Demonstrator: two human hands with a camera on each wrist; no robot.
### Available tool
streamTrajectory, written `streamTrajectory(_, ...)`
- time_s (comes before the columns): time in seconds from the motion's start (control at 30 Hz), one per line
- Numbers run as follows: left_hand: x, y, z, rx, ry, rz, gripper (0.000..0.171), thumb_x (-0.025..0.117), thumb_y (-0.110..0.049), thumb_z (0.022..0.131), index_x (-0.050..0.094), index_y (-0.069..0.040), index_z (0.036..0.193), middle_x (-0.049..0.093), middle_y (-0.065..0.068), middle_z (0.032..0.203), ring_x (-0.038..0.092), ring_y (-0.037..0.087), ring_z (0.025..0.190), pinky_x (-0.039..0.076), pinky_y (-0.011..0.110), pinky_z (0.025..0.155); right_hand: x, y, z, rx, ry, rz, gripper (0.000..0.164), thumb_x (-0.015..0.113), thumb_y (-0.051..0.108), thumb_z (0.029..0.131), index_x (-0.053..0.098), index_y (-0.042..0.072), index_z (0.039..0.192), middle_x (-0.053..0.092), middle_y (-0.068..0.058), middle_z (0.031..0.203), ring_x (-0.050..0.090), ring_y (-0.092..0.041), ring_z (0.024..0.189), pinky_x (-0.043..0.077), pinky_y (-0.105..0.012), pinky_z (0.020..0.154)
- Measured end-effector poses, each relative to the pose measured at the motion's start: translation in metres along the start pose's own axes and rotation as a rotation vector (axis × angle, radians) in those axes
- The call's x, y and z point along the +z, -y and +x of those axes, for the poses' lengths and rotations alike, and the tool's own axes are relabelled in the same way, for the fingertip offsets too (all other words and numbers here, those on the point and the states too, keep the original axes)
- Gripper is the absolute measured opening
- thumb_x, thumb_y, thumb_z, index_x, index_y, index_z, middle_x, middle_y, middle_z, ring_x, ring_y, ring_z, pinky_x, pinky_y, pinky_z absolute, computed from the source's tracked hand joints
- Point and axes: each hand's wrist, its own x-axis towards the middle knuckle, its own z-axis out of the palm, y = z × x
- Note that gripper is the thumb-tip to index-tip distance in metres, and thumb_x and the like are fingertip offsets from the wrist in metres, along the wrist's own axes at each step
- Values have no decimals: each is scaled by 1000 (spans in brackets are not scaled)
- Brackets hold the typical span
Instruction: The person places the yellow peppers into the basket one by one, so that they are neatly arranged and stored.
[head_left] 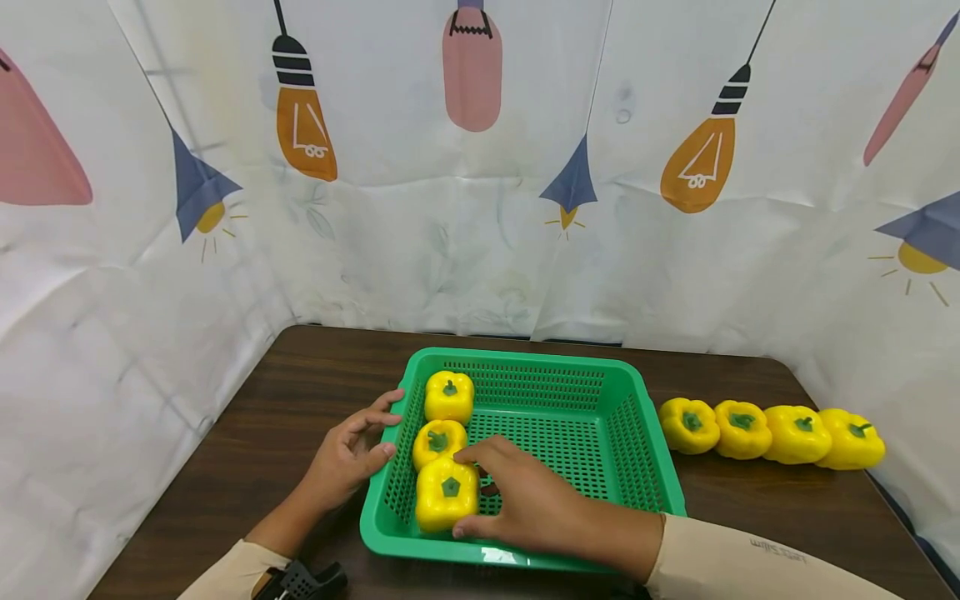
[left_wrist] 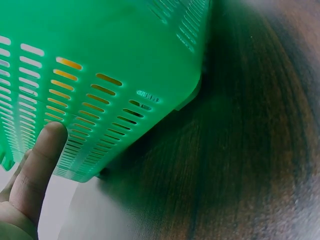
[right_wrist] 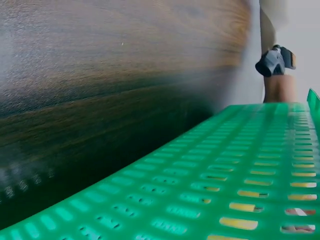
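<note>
My right hand (head_left: pixel 528 500) reaches over the basket's front part and grips a yellow bell pepper (head_left: pixel 438 508), thumb at its near side and fingers at its far side. That pepper sits at the front left of a green plastic basket (head_left: pixel 645 417). Behind it, in a column along the left wall, stand two more bell peppers, a middle one (head_left: pixel 429 442) and a far one (head_left: pixel 448 406). My left hand (head_left: pixel 345 458) rests at the basket's left rim, fingers loosely extended. In the left wrist view a straight finger (left_wrist: pixel 42 160) lies against the slotted wall.
Several yellow bell peppers (head_left: pixel 798 435) lie in a row on the dark wooden table (head_left: pixel 315 375), right of the basket. A printed white curtain (head_left: pixel 420 250) hangs behind and at the sides. A black device (head_left: pixel 300 581) is strapped on the left wrist.
</note>
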Motion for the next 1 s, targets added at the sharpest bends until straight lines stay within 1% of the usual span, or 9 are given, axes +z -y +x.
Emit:
streamTrajectory(0.07, 0, 0, 0, -1, 0, -2, 34, 56, 15, 94, 53, 14, 127, 38, 17, 159, 34, 14, 148, 38, 25, 112, 2, 1, 2, 6, 12, 37, 68, 85, 40, 85, 56, 12, 139, 53, 2, 127, 59, -2, 107, 53, -15, 84)
streamTrajectory(0.17, -1, 1, 0, 3, 2, -2, 33, 55, 15, 94, 53, 14, 127, 38, 17, 159, 34, 14, 148, 39, 26, 111, 4, 2, 5, 12, 25, 62, 67, 86, 38, 85, 56, 11, 138, 53, 2, 126, 58, -2, 106, 52, -13, 83)
streamTrajectory(0.3, -1, 1, 0, 11, 4, -2, 33, 55, 16, 94, 53, 15, 127, 38, 17, 159, 35, 14, 148, 40, 26, 110, 6, 3, 7, 26, 31, 62, 67, 86, 37, 84, 56, 11, 138, 53, 2, 126, 57, -3, 107, 52, -12, 81)
streamTrajectory(0.47, 0, -1, 1, -1, -5, -15, 32, 54, 15, 94, 53, 14, 127, 38, 16, 159, 34, 13, 148, 40, 26, 111, 6, 4, 10, 53, 43, 63, 68, 88, 36, 83, 56, 12, 137, 53, 2, 127, 56, -3, 107, 52, -11, 80)
streamTrajectory(0.7, 1, -2, 1, 2, -8, -15, 31, 53, 16, 94, 52, 16, 126, 38, 19, 158, 35, 13, 148, 40, 25, 111, 7, 4, 12, 71, 63, 101, 68, 89, 35, 82, 56, 12, 137, 52, 2, 127, 57, -3, 108, 53, -11, 78)
streamTrajectory(1.0, 1, -4, 1, -34, -16, -20, 32, 56, 13, 95, 53, 15, 127, 39, 15, 159, 34, 12, 148, 39, 26, 111, 7, 2, 12, 67, 67, 112, 65, 88, 29, 83, 56, 12, 136, 52, 5, 123, 56, -2, 106, 52, -11, 78)
